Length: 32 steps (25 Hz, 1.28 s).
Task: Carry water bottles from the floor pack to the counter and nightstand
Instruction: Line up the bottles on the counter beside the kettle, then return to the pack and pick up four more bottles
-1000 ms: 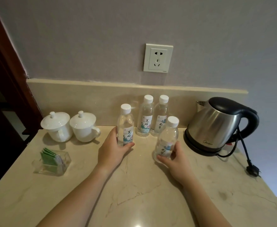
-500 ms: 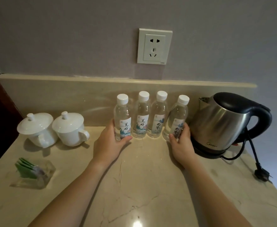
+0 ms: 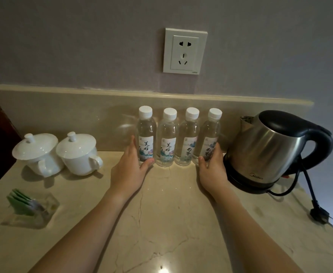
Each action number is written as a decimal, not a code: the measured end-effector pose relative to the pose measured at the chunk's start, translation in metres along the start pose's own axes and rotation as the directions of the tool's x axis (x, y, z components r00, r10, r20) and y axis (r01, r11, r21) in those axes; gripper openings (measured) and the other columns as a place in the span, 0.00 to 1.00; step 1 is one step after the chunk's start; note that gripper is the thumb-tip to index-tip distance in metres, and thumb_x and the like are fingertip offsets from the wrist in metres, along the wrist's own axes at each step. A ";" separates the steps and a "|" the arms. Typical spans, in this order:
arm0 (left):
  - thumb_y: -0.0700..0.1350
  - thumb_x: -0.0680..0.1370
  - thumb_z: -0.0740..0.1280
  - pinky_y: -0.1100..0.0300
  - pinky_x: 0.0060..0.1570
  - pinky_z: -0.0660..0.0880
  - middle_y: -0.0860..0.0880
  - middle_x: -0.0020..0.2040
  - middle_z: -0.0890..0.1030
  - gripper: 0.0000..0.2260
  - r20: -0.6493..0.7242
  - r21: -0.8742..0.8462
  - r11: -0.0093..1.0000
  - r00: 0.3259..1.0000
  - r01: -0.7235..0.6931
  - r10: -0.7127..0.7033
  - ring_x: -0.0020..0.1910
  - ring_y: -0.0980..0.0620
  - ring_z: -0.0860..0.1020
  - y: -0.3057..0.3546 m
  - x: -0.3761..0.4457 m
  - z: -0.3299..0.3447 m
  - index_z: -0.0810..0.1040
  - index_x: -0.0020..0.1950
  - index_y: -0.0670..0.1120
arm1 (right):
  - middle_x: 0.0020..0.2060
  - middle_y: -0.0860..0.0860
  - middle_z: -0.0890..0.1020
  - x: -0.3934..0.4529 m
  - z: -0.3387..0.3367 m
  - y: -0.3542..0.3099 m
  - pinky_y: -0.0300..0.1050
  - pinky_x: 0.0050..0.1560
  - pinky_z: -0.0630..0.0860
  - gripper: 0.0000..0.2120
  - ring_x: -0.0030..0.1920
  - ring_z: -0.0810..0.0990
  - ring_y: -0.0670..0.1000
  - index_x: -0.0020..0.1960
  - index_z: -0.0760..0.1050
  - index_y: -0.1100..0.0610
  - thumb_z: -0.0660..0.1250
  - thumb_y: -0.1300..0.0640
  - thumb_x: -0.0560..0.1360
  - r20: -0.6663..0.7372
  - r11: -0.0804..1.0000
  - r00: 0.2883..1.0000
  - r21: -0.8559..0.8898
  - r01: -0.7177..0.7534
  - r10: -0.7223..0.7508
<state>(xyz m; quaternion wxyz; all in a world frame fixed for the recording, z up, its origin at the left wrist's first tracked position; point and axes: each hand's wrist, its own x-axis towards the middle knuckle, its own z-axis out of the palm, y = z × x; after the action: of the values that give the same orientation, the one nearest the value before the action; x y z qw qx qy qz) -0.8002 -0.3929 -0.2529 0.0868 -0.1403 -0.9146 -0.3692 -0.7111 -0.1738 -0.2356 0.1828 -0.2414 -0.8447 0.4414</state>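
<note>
Several clear water bottles with white caps stand upright in a tight row against the backsplash of the marble counter [image 3: 161, 209]. My left hand [image 3: 131, 170] wraps the base of the leftmost bottle [image 3: 146, 133], thumb in front and fingers behind. My right hand [image 3: 213, 170] holds the base of the rightmost bottle [image 3: 212, 133] in the same way. Between them stand the two middle bottles [image 3: 168, 138], untouched. All the bottles rest on the counter.
A steel electric kettle [image 3: 268, 148] on its black base stands just right of the row, its cord and plug [image 3: 319, 213] trailing right. Two lidded white cups [image 3: 57, 152] sit at the left, a clear holder of green sachets [image 3: 28, 207] in front. A wall socket [image 3: 184, 51] is above.
Both hands slid their bottles back to the backsplash, closing them onto the two standing bottles to form one row. In the last half second the hands barely moved.
</note>
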 end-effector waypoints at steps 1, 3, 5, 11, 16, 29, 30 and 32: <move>0.62 0.74 0.67 0.49 0.48 0.75 0.54 0.68 0.73 0.33 -0.016 0.004 1.000 1.000 0.002 -0.001 0.63 0.49 0.76 0.001 -0.001 0.000 0.58 0.75 0.54 | 0.77 0.49 0.61 0.000 0.000 -0.001 0.50 0.69 0.64 0.33 0.74 0.64 0.53 0.79 0.49 0.50 0.62 0.56 0.80 -0.005 1.000 1.000 -0.005 0.004 -0.004; 0.61 0.74 0.67 0.53 0.43 0.71 0.54 0.62 0.76 0.27 -0.046 0.014 1.000 0.999 0.015 -0.015 0.59 0.49 0.78 0.004 -0.003 -0.001 0.64 0.69 0.53 | 0.76 0.49 0.63 -0.001 0.000 -0.002 0.46 0.66 0.66 0.31 0.72 0.67 0.52 0.78 0.51 0.51 0.63 0.56 0.80 -0.009 1.000 1.000 -0.001 0.024 -0.024; 0.60 0.74 0.68 0.54 0.43 0.70 0.54 0.59 0.77 0.25 -0.076 0.009 0.999 0.996 0.038 -0.037 0.56 0.49 0.78 0.006 -0.005 -0.004 0.66 0.66 0.53 | 0.74 0.49 0.64 -0.004 0.001 -0.004 0.44 0.62 0.66 0.30 0.70 0.69 0.52 0.77 0.53 0.51 0.63 0.56 0.80 -0.003 0.998 0.998 -0.007 0.056 -0.056; 0.57 0.74 0.69 0.55 0.43 0.70 0.53 0.58 0.78 0.22 -0.128 -0.020 0.998 0.990 0.054 -0.056 0.55 0.49 0.78 0.005 -0.004 -0.008 0.68 0.64 0.53 | 0.72 0.49 0.67 -0.003 0.006 -0.006 0.44 0.59 0.69 0.29 0.67 0.72 0.51 0.76 0.54 0.50 0.64 0.54 0.79 0.018 0.995 0.996 -0.040 0.090 -0.090; 0.63 0.71 0.69 0.47 0.52 0.78 0.53 0.64 0.78 0.33 -0.021 -0.113 0.989 0.995 0.095 -0.098 0.60 0.50 0.78 0.001 -0.004 -0.011 0.64 0.71 0.53 | 0.76 0.50 0.61 -0.004 0.005 -0.009 0.47 0.66 0.66 0.34 0.72 0.67 0.52 0.78 0.49 0.51 0.64 0.54 0.79 0.066 0.998 0.996 -0.022 0.054 -0.052; 0.48 0.75 0.69 0.58 0.33 0.75 0.58 0.36 0.80 0.02 -0.347 0.163 0.979 0.936 0.124 -0.060 0.33 0.57 0.77 -0.010 -0.188 -0.232 0.81 0.43 0.53 | 0.32 0.42 0.71 -0.188 0.110 -0.169 0.38 0.31 0.64 0.08 0.33 0.69 0.44 0.42 0.74 0.51 0.62 0.48 0.74 0.316 0.687 0.622 0.166 0.707 -0.716; 0.49 0.75 0.69 0.60 0.34 0.75 0.59 0.35 0.79 0.02 -0.361 0.202 0.954 0.922 0.223 -0.140 0.34 0.58 0.78 -0.028 -0.218 -0.262 0.80 0.42 0.54 | 0.32 0.42 0.71 -0.217 0.129 -0.187 0.36 0.32 0.63 0.07 0.33 0.69 0.44 0.43 0.73 0.51 0.62 0.48 0.75 0.381 0.645 0.543 0.228 0.729 -0.748; 0.48 0.74 0.70 0.60 0.34 0.75 0.60 0.35 0.79 0.04 -0.429 0.204 0.890 0.854 0.407 -0.293 0.35 0.59 0.78 -0.064 -0.277 -0.310 0.79 0.41 0.57 | 0.33 0.42 0.72 -0.273 0.164 -0.218 0.33 0.32 0.63 0.08 0.34 0.70 0.44 0.43 0.73 0.50 0.60 0.46 0.75 0.447 0.553 0.389 0.332 0.764 -0.806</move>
<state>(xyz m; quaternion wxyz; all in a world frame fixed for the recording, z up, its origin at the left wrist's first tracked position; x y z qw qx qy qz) -0.5413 -0.7071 -0.1458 0.2158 0.1202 -0.9329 -0.2621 -0.6277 -0.5443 -0.1683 0.1252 0.3313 -0.8540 0.3812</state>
